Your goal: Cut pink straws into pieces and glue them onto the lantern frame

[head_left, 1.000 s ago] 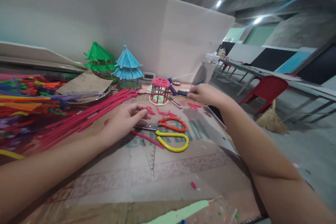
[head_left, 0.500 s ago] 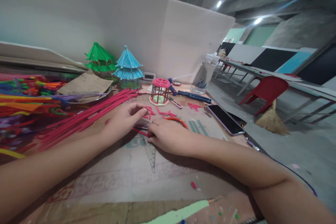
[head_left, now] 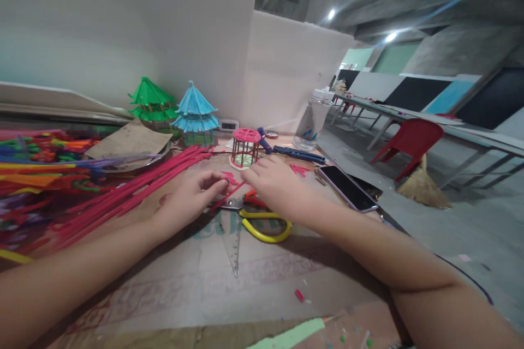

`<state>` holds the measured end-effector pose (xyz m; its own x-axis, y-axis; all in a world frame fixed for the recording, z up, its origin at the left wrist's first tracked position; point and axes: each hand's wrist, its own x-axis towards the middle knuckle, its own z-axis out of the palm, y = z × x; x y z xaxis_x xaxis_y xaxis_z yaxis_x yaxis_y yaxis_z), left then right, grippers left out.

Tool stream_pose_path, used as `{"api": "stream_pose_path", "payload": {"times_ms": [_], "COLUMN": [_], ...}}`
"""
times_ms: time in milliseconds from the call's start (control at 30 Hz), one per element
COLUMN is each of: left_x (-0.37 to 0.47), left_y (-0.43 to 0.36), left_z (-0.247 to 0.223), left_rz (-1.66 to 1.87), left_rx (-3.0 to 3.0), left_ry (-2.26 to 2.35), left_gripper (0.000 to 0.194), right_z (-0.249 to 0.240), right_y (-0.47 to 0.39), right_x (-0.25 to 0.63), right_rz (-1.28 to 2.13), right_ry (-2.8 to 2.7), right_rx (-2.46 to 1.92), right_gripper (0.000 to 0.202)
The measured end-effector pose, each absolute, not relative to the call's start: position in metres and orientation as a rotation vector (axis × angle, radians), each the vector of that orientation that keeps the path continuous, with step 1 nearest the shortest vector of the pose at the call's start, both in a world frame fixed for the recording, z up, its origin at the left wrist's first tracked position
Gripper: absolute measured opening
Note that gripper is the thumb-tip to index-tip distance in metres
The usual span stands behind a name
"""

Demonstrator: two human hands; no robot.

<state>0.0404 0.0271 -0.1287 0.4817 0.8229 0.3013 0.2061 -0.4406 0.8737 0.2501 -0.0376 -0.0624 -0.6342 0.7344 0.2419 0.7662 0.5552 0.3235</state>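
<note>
My left hand (head_left: 191, 197) rests on the cardboard-covered table (head_left: 262, 278), fingers curled around the lower end of a thin pink stick (head_left: 229, 194). My right hand (head_left: 275, 185) pinches the stick's upper end, just in front of a small pink round pavilion model (head_left: 244, 147). Scissors (head_left: 262, 224) with yellow and orange handles lie right under my right hand, partly hidden by it. Short cut pink pieces (head_left: 301, 169) are scattered near both hands.
A long bundle of pink sticks (head_left: 123, 196) and piles of coloured sticks (head_left: 41, 158) lie to the left. Blue (head_left: 194, 112) and green (head_left: 151, 99) pavilion models stand by the wall. A clear triangle ruler (head_left: 232, 242), phone (head_left: 347, 188), bottle (head_left: 309, 125), blue knife (head_left: 298, 154); red chair (head_left: 409, 139) beyond.
My right hand came back from the far side by the bottle, dropped to the scissors, took a pink stick there and lifted it toward the pink model. My left hand barely moved.
</note>
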Motion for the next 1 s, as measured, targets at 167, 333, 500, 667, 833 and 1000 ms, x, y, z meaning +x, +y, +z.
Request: {"api": "stream_pose_path", "payload": {"times_ms": [167, 333, 500, 667, 833, 1000], "left_x": [0.042, 0.044, 0.044, 0.044, 0.045, 0.045], "left_y": [0.025, 0.029, 0.028, 0.025, 0.027, 0.03], "left_z": [-0.132, -0.136, -0.134, -0.132, -0.131, -0.133], "left_rz": [0.897, 0.853, 0.802, 0.759, 0.812, 0.854], "left_rx": [1.884, 1.767, 1.745, 1.767, 1.575, 1.608], "left_ry": [0.804, 0.759, 0.79, 0.771, 0.734, 0.73], "left_gripper": [0.031, 0.036, 0.039, 0.033, 0.039, 0.039], "right_z": [-0.058, -0.056, -0.059, -0.055, -0.069, -0.121], "right_y": [-0.016, -0.01, -0.01, -0.016, -0.024, -0.005], "right_x": [0.275, 0.281, 0.276, 0.272, 0.259, 0.239], "right_rz": [-0.603, -0.657, -0.724, -0.707, -0.358, 0.571], "right_ry": [-2.499, -2.378, -2.328, -2.157, -1.831, -1.765], "right_rx": [-1.129, -1.019, -0.936, -0.897, -0.826, -1.122], "right_gripper": [0.028, 0.026, 0.026, 0.02, 0.024, 0.029]}}
